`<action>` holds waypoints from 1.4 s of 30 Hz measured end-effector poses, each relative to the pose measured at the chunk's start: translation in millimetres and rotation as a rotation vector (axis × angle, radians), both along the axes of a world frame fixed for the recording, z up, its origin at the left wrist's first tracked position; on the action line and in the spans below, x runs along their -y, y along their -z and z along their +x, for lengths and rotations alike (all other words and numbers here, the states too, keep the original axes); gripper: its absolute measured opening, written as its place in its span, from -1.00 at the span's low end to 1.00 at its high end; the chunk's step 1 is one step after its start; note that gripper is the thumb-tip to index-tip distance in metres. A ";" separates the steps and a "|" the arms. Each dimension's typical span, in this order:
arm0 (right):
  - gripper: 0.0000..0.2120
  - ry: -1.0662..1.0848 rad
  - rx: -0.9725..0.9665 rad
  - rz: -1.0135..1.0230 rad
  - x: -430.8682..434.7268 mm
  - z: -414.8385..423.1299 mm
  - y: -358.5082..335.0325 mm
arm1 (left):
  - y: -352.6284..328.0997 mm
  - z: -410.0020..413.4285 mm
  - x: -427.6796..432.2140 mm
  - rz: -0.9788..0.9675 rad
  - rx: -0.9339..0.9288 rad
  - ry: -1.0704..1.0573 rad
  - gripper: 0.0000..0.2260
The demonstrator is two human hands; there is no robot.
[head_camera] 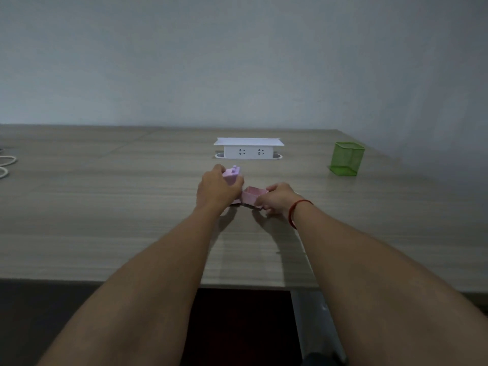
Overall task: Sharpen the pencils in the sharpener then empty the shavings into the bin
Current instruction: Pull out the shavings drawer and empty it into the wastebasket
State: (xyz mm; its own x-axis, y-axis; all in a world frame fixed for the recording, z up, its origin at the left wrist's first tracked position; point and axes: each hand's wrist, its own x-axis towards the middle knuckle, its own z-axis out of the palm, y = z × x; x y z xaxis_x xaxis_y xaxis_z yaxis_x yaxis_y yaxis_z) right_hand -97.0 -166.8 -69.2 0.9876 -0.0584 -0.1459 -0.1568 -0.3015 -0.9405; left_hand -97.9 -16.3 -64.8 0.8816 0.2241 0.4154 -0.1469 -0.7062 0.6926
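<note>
Holding pink sharpener (pixel 231 176) w/ L grip (pixel 219 190), R grip (pixel 278 199) pinching pink drawer (pixel 253 194) just beside it, over table (pixel 105 207), green mesh pot (pixel 346 159) far rt

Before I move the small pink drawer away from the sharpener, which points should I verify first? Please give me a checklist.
1. Left hand grip on the lilac plastic sharpener body: ok, fingers curl round it.
2. Right hand grip on the small pink open drawer: ok.
3. Drawer fully free of the body: cannot tell, they sit close together.
4. Drawer's open side faces up: ok.
5. Shavings inside the drawer: cannot tell.
6. Bin in sight: not ok; only a green mesh cup stands on the wooden table, apart from both hands.
</note>
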 end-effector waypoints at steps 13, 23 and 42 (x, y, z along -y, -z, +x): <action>-0.54 -0.092 0.014 0.000 5.4 8.1 2.5 | 5.9 4.5 0.1 -0.023 0.054 0.073 -0.56; -0.41 -0.102 0.020 0.008 7.5 5.4 2.3 | 11.0 12.1 0.3 0.008 0.080 0.173 -0.60; -0.46 -0.115 0.282 -0.174 -6.5 6.9 18.3 | 18.9 21.0 2.1 -0.404 -0.119 -0.050 -0.42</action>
State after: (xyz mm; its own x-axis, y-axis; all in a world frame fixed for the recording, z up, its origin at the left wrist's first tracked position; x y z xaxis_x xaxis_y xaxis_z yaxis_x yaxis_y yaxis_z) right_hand -90.1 -160.4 -87.5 0.9891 0.0554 0.1362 0.1464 -0.4616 -0.8749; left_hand -76.9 -18.4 -83.8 0.9020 0.3918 0.1815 -0.0220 -0.3783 0.9254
